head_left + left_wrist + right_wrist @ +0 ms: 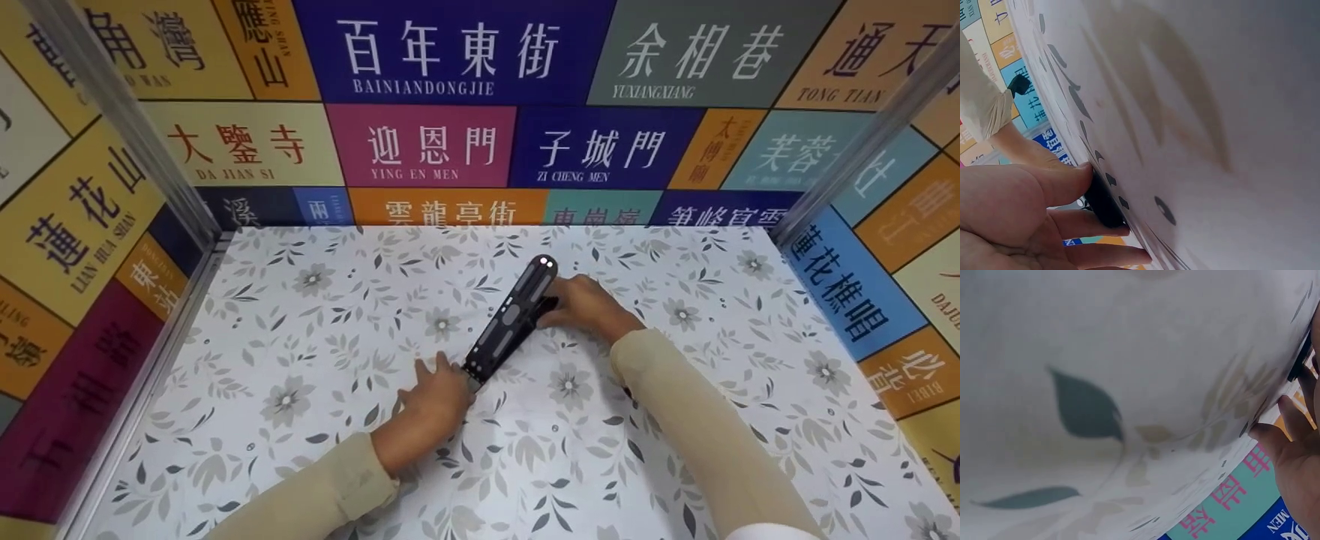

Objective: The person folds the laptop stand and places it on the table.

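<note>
the black tool is long and narrow, with a rounded far end, straight sides and a smooth, hard-looking body; grey panels run along its upper face and two bright spots sit at the far tip. a second dark arm shows beneath and to its right, and the near end looks grey and metallic, partly hidden by fingers. the tabletop is white, printed with grey flowers and leaves, and looks flat and smooth. beige sleeves with soft wrinkles reach in from the near side

the tabletop's far edge meets upright panels covered in coloured blocks and lettering, and the tool's rounded end lies near that edge. a metal post rises at the far left corner, another at the far right. wide stretches of the print show on both sides of the hands, well apart from the side edges

the tool lies slantwise between the two hands, near the middle of the tabletop. the left hand pinches its near end between thumb and finger, the other fingers spread; the right hand grips its far end from the right, thumb and fingers bent around the dark lower arm
</note>
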Tool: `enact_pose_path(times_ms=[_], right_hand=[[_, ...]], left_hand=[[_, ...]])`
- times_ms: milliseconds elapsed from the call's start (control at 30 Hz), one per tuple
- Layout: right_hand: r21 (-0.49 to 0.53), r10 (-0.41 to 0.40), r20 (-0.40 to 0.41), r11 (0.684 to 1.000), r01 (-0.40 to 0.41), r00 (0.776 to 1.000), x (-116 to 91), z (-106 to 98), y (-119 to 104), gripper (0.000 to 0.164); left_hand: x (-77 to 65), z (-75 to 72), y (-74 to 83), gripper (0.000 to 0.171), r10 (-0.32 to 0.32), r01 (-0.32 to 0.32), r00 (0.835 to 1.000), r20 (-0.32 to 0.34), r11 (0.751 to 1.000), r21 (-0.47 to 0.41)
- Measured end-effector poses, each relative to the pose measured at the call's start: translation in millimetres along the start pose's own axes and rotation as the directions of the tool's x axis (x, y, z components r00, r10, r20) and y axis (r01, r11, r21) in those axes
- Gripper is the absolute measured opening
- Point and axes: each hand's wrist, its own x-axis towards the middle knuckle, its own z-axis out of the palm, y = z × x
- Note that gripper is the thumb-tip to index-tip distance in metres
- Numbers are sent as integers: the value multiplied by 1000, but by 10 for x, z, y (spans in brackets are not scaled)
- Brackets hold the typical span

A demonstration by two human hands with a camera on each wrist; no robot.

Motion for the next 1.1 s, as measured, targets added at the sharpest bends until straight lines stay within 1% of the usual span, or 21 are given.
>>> enact_pose_path(times_ms=[133, 267, 333, 433, 567, 700, 800, 900, 1033, 1100], right_hand=[[-11, 40, -6, 999, -40, 999, 13, -4, -46, 57], [-51, 95, 0, 994, -95, 996, 29, -18, -118, 56], [-66, 106, -6, 992, -106, 994, 29, -23, -139, 55], [-119, 90, -7, 989, -90, 996, 28, -30, -154, 56], [-194, 57, 1, 979, -56, 998, 18, -35, -156, 58], [-193, 88, -2, 977, -86, 996, -25, -39, -159, 61], [-183, 109, -11, 977, -109, 994, -86, -37, -164, 65], [-206, 100, -27, 973, -103, 995, -149, -27, -170, 67], [-277, 50, -61, 959, -65, 997, -218, -1, -191, 66], [-293, 45, -79, 954, -66, 996, -250, 13, -207, 65]], left_hand=[[13, -18, 11, 60, -3, 3, 1000, 11, 1000, -7], [5, -28, 13, 60, 1, -1, 1000, -3, 1000, 4], [-2, -33, 18, 60, 7, -6, 1000, -9, 1000, 14], [-2, -42, 26, 56, 16, -16, 1000, -15, 999, 44], [15, -65, 41, 49, 20, -20, 1000, 0, 996, 82], [50, -98, 39, 42, 6, -7, 1000, 29, 998, 62], [97, -135, -5, 44, 0, -2, 999, 39, 999, 39], [169, -192, -79, 49, 5, -6, 999, 40, 999, 42], [277, -277, -196, 53, 46, -47, 999, 21, 996, 72], [340, -317, -254, 53, 69, -69, 998, 0, 995, 66]])
